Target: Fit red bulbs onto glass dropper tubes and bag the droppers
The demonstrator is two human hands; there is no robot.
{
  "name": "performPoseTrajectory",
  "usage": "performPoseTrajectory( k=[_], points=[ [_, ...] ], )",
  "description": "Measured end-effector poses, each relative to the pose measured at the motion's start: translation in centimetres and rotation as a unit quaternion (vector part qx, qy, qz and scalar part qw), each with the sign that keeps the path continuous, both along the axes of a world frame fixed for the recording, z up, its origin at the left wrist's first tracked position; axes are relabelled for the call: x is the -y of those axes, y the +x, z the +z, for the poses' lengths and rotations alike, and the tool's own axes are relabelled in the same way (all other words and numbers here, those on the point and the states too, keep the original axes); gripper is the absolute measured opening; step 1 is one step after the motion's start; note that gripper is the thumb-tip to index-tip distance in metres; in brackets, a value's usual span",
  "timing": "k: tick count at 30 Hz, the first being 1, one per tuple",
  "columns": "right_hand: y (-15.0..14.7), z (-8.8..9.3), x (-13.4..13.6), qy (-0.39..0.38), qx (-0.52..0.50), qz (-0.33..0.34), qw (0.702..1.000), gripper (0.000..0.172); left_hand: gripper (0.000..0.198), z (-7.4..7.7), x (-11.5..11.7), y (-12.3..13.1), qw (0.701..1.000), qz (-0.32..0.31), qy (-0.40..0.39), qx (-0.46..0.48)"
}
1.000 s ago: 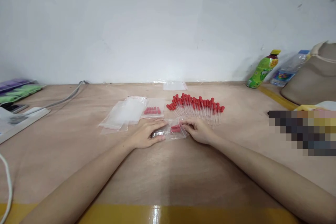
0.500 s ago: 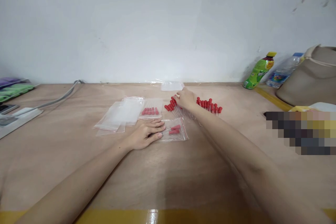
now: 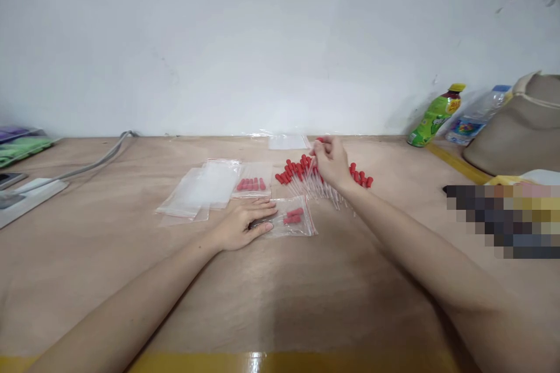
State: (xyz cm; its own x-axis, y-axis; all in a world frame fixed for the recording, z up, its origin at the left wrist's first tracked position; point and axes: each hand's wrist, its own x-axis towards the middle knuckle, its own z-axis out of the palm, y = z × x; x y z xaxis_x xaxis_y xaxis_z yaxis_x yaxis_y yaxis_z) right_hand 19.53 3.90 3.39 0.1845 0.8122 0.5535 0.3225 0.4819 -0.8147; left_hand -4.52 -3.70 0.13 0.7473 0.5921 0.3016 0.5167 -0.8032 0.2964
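My left hand (image 3: 242,224) lies with its fingers stretched out and apart over the left end of a clear zip bag (image 3: 306,227), which rests on the table. Inside that bag are droppers with red rubber bulbs (image 3: 294,215); their thin stems run toward my fingers. My right hand (image 3: 332,160) is raised over a pile of droppers (image 3: 301,172) with red bulbs and clear stems. Its fingers are pinched on one dropper (image 3: 319,140), whose red bulb shows at the fingertips and whose stem points down. Part of the pile is hidden behind this hand.
Another zip bag (image 3: 251,184) with several red-bulbed droppers lies behind my left hand, beside flat bags (image 3: 188,192). A white sheet (image 3: 286,142) is near the wall. Bottles (image 3: 435,116) and a beige bag (image 3: 516,128) stand right; a power strip (image 3: 32,201) with cable lies left.
My right hand has lifted from the pile and moved slightly right, now with a dropper between its fingers. The left hand has stayed on the zip bag.
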Motion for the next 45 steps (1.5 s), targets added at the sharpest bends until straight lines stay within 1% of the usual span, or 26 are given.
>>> performPoseTrajectory(
  k=[3, 6, 9, 11, 15, 17, 20, 23, 26, 29, 32, 34, 37, 39, 42, 45],
  points=[
    [1.5, -1.2, 3.0, -0.019, -0.094, 0.034, 0.995, 0.024, 0.040, 0.1, 0.1, 0.0, 1.000, 0.005, 0.001, 0.002],
    [2.2, -2.9, 4.9, -0.043, -0.154, 0.044, 0.986, 0.027, 0.040, 0.2, 0.1, 0.0, 1.000, 0.008, -0.001, -0.002],
    [2.0, -4.2, 5.6, -0.067, -0.192, 0.059, 0.977, 0.029, 0.040, 0.3, 0.1, 0.1, 1.000, 0.005, 0.003, 0.000],
    [1.6, -4.8, 5.8, -0.098, -0.208, 0.066, 0.971, 0.029, 0.040, 0.3, 0.2, 0.1, 1.000, 0.007, 0.001, 0.000],
    [0.9, -5.2, 6.6, -0.206, -0.236, 0.078, 0.947, 0.022, 0.042, 0.2, 0.3, 0.0, 1.000, 0.016, -0.007, -0.002],
    [0.7, -5.1, 7.2, -0.255, -0.217, 0.102, 0.937, 0.018, 0.043, 0.2, 0.3, 0.0, 1.000, 0.020, -0.003, 0.001],
    [0.8, -4.7, 7.9, -0.289, -0.104, 0.157, 0.939, 0.015, 0.044, 0.2, 0.3, 0.0, 1.000, 0.024, -0.001, 0.002],
    [1.0, -4.2, 8.0, -0.277, 0.005, 0.172, 0.945, 0.016, 0.044, 0.2, 0.3, 0.1, 1.000, 0.024, -0.008, 0.003],
    [1.0, -4.0, 7.7, -0.250, 0.049, 0.146, 0.956, 0.020, 0.044, 0.2, 0.3, 0.0, 1.000, 0.023, -0.014, 0.002],
    [1.0, -4.2, 7.4, -0.212, 0.061, 0.142, 0.965, 0.023, 0.045, 0.2, 0.2, 0.0, 1.000, 0.024, -0.012, -0.005],
    [1.0, -4.7, 7.4, -0.195, 0.079, 0.168, 0.963, 0.022, 0.044, 0.1, 0.2, 0.0, 1.000, 0.022, -0.006, -0.003],
    [0.9, -5.0, 7.5, -0.193, 0.075, 0.197, 0.958, 0.021, 0.044, 0.1, 0.2, 0.0, 1.000, 0.018, -0.005, 0.001],
    [0.5, -5.1, 7.9, -0.186, 0.041, 0.267, 0.945, 0.016, 0.043, 0.1, 0.2, 0.1, 1.000, 0.017, -0.008, 0.003],
    [0.2, -4.9, 8.1, -0.208, 0.024, 0.287, 0.935, 0.014, 0.043, 0.2, 0.2, 0.1, 1.000, 0.017, -0.006, 0.004],
    [0.1, -4.7, 7.9, -0.277, 0.005, 0.282, 0.919, 0.016, 0.042, 0.2, 0.2, 0.1, 1.000, 0.018, 0.002, 0.005],
    [0.2, -4.8, 7.5, -0.295, -0.007, 0.277, 0.915, 0.017, 0.043, 0.1, 0.1, 0.1, 1.000, 0.020, 0.004, 0.001]
  ],
)
